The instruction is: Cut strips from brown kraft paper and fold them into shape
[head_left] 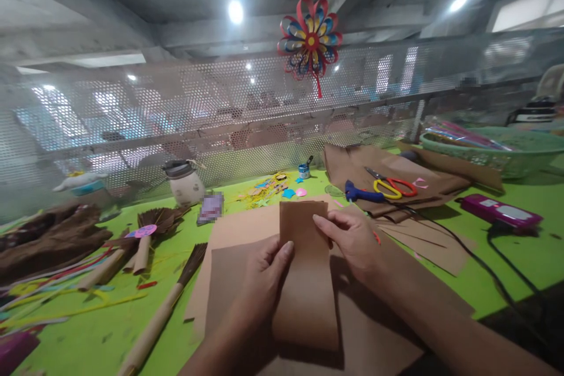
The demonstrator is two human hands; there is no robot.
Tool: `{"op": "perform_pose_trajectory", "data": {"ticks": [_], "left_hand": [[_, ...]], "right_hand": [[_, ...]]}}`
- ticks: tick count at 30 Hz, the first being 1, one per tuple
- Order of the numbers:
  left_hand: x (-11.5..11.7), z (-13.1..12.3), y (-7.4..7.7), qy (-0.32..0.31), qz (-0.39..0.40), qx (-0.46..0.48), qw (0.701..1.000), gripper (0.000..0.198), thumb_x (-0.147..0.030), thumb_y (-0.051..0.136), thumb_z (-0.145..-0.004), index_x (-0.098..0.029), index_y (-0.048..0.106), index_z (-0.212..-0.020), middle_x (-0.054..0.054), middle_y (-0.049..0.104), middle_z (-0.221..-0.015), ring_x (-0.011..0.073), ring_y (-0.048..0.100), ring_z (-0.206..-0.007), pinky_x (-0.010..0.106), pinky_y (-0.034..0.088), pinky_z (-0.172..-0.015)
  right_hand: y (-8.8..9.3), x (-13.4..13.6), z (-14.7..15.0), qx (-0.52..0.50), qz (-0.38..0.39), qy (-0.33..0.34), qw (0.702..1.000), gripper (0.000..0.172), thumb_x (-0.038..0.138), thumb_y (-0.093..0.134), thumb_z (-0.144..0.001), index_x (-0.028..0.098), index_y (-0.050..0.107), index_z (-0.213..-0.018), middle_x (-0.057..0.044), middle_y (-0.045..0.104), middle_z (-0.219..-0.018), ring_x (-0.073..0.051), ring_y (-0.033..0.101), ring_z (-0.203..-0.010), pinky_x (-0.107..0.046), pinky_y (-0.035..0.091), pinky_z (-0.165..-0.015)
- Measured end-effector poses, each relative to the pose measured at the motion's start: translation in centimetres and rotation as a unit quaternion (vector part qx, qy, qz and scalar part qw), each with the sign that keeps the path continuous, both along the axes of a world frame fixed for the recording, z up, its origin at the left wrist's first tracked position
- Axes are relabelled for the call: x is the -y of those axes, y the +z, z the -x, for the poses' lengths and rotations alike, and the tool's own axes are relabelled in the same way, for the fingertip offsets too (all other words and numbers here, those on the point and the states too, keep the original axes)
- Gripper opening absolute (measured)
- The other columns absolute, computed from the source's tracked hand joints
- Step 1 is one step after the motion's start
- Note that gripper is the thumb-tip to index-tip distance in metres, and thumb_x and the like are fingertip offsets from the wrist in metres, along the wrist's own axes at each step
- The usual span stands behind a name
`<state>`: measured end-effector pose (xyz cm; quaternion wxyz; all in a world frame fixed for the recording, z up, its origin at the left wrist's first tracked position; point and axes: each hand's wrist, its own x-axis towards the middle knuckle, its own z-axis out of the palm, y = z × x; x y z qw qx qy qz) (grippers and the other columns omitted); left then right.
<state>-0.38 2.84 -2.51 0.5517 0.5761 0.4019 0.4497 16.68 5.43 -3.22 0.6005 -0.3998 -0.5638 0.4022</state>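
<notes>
A long strip of brown kraft paper (306, 288) is held up between both hands, its far end folded over. My left hand (267, 276) grips its left edge, thumb on top and fingers tucked behind. At the upper right corner my right hand (350, 238) pinches the strip, with the thumb on the front face. Beneath the strip lie larger brown paper sheets (238, 273), partly covered by my hands and forearms. Just beyond my right hand rests a blue hot glue gun (365, 192), its cord trailing right.
Scissors (394, 188) lie on stacked brown paper (343, 158). A green basket (506, 158) and a purple power box (502, 212) are right. Left are a paper broom (167, 305), coloured strips (66, 299) and a white jar (185, 185). A perforated panel (211, 111) stands behind the green table (101, 329).
</notes>
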Motion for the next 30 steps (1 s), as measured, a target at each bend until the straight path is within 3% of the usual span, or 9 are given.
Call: {"op": "perform_pose_trajectory", "data": {"ticks": [5, 16, 19, 22, 26, 30], "left_hand": [[-0.2, 0.0, -0.1, -0.029, 0.011, 0.006, 0.999, 0.039, -0.039, 0.056, -0.085, -0.016, 0.062, -0.115, 0.011, 0.069, -0.106, 0.0243, 0.066, -0.086, 0.033, 0.051, -0.078], [-0.4, 0.5, 0.0, -0.071, 0.022, -0.049, 0.996, 0.041, -0.043, 0.057, -0.084, -0.014, 0.065, -0.111, 0.012, 0.07, -0.103, 0.0251, 0.065, -0.089, 0.033, 0.051, -0.079], [-0.3, 0.6, 0.7, -0.093, 0.041, -0.061, 0.993, 0.039, -0.041, 0.059, -0.082, -0.016, 0.065, -0.111, 0.01, 0.07, -0.101, 0.023, 0.065, -0.085, 0.033, 0.051, -0.077], [-0.3, 0.9, 1.3, -0.113, 0.033, -0.087, 0.989, 0.037, -0.041, 0.06, -0.081, -0.018, 0.067, -0.108, 0.008, 0.071, -0.099, 0.0222, 0.065, -0.084, 0.034, 0.05, -0.079], [-0.5, 1.5, 1.3, -0.145, -0.001, -0.164, 0.976, 0.038, -0.043, 0.053, -0.085, -0.018, 0.067, -0.109, 0.008, 0.071, -0.099, 0.0242, 0.064, -0.09, 0.033, 0.049, -0.078], [-0.8, 2.1, 1.3, -0.145, -0.05, -0.235, 0.96, 0.035, -0.041, 0.049, -0.087, -0.021, 0.068, -0.107, 0.007, 0.07, -0.1, 0.0244, 0.063, -0.093, 0.032, 0.047, -0.081]], "right_hand": [[0.9, 0.5, -0.2, 0.04, 0.007, -0.032, 0.999, 0.04, 0.047, 0.062, -0.076, 0.02, 0.046, -0.052, 0.004, 0.041, -0.05, -0.011, 0.038, -0.049, -0.025, 0.031, -0.048], [0.7, 0.5, -0.4, 0.019, 0.044, -0.005, 0.999, 0.039, 0.049, 0.067, -0.072, 0.019, 0.048, -0.057, 0.005, 0.041, -0.05, -0.009, 0.036, -0.047, -0.024, 0.028, -0.045], [0.7, 0.4, -0.5, -0.03, 0.086, 0.033, 0.995, 0.033, 0.046, 0.072, -0.065, 0.018, 0.058, -0.072, 0.003, 0.054, -0.058, -0.011, 0.046, -0.05, -0.024, 0.037, -0.048], [0.4, 0.0, -0.8, -0.059, 0.117, 0.083, 0.988, 0.04, 0.042, 0.075, -0.063, 0.016, 0.062, -0.091, -0.001, 0.064, -0.075, -0.013, 0.056, -0.06, -0.027, 0.044, -0.056], [0.4, -0.5, -1.4, 0.019, 0.117, 0.093, 0.989, 0.029, 0.039, 0.074, -0.065, 0.013, 0.064, -0.074, 0.002, 0.057, -0.061, -0.009, 0.047, -0.054, -0.023, 0.036, -0.052], [0.4, -0.9, -2.0, 0.077, 0.102, 0.1, 0.987, 0.029, 0.041, 0.073, -0.065, 0.013, 0.063, -0.063, 0.004, 0.052, -0.053, -0.008, 0.041, -0.05, -0.024, 0.032, -0.051]]}}
